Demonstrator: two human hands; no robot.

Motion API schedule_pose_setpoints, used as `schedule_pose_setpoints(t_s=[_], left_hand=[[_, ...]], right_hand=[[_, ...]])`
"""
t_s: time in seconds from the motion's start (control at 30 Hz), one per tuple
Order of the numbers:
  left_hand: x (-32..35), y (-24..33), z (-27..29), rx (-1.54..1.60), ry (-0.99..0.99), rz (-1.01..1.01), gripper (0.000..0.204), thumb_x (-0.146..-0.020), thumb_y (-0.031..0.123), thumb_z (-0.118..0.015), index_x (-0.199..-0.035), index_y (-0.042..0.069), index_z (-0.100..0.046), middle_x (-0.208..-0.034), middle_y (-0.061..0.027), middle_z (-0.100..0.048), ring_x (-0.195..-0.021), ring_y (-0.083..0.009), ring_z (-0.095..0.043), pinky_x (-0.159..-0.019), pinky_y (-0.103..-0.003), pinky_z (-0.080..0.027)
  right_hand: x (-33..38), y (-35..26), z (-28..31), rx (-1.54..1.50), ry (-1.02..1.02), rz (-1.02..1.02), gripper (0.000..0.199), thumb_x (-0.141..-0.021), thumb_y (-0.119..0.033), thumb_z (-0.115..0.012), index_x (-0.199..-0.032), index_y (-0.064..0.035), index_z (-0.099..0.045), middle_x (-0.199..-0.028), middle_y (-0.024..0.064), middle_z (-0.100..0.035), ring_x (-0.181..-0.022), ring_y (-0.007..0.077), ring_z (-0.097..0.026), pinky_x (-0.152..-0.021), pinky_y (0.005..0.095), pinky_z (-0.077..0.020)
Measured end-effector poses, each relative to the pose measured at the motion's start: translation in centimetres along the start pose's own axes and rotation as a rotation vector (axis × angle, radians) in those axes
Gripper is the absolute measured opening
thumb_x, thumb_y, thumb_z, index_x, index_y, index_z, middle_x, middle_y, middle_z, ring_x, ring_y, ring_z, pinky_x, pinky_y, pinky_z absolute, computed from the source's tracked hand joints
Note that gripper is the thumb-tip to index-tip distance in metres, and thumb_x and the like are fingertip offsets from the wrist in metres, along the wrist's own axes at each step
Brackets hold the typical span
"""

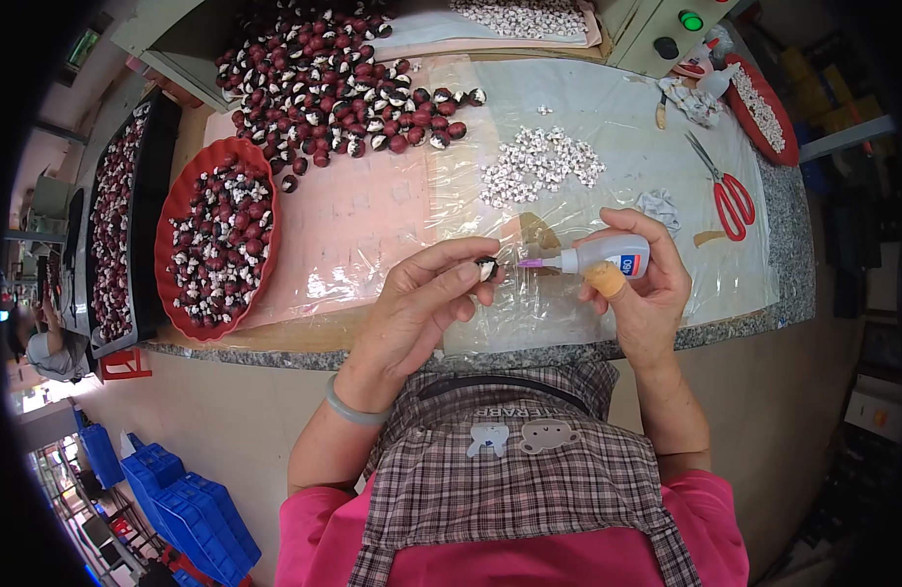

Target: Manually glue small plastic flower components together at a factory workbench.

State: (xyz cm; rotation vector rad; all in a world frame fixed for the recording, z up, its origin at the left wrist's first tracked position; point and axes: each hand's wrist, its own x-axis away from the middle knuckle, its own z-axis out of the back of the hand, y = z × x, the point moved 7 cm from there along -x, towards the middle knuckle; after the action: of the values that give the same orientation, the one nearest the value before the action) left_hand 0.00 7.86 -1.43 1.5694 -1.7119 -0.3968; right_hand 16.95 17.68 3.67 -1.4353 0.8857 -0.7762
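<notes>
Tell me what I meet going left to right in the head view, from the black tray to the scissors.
Black tray, red bowl, left hand holding small ball, translucent bottle in right hand, scissors.

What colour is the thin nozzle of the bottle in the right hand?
The nozzle is pinkish purple, best seen in the head view.

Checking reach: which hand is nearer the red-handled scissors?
Right. The right hand, holding a squeeze bottle, is left of the scissors and nearer the body; the left hand, holding a small piece, is farther left.
</notes>
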Motion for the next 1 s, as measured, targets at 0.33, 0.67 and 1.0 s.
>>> schedule_pose_setpoints(t_s=[0.33, 0.67, 1.0], left_hand=[[-0.1, -0.6, 0.7, -0.029, 0.026, -0.028, 0.025, -0.090, 0.013, -0.063, -0.111, 0.000, -0.062, -0.091, -0.0112, -0.065, -0.075, -0.0108, -0.057, -0.063, -0.018, -0.044], [-0.1, -0.8, 0.8, -0.029, 0.028, -0.014, 0.025, -0.089, 0.010, -0.064, -0.110, -0.003, -0.061, -0.087, -0.0070, -0.063, -0.076, -0.0107, -0.059, -0.068, -0.018, -0.049], [-0.3, -1.0, 1.0, -0.037, 0.029, -0.004, 0.023, -0.089, 0.010, -0.063, -0.109, -0.002, -0.062, -0.087, -0.0068, -0.063, -0.076, -0.0106, -0.059, -0.068, -0.019, -0.049]], right_hand=[[1.1, -1.7, -0.6, 0.228, -0.069, 0.254, 0.043, -0.088, -0.011, -0.062, -0.127, 0.0013, -0.048, -0.094, 0.0140, -0.065, -0.062, 0.0091, -0.057, -0.050, 0.0183, -0.0434], [1.2, -2.3, -1.3, 0.383, -0.107, 0.348, 0.043, -0.089, -0.015, -0.063, -0.126, 0.0023, -0.049, -0.092, 0.0137, -0.067, -0.059, 0.0088, -0.057, -0.051, 0.0187, -0.0449], [1.3, -3.1, -1.7, 0.500, -0.061, 0.387, 0.042, -0.079, -0.012, -0.074, -0.115, 0.0026, -0.058, -0.100, 0.0157, -0.067, -0.080, 0.0232, -0.069, -0.067, 0.0293, -0.0542]])
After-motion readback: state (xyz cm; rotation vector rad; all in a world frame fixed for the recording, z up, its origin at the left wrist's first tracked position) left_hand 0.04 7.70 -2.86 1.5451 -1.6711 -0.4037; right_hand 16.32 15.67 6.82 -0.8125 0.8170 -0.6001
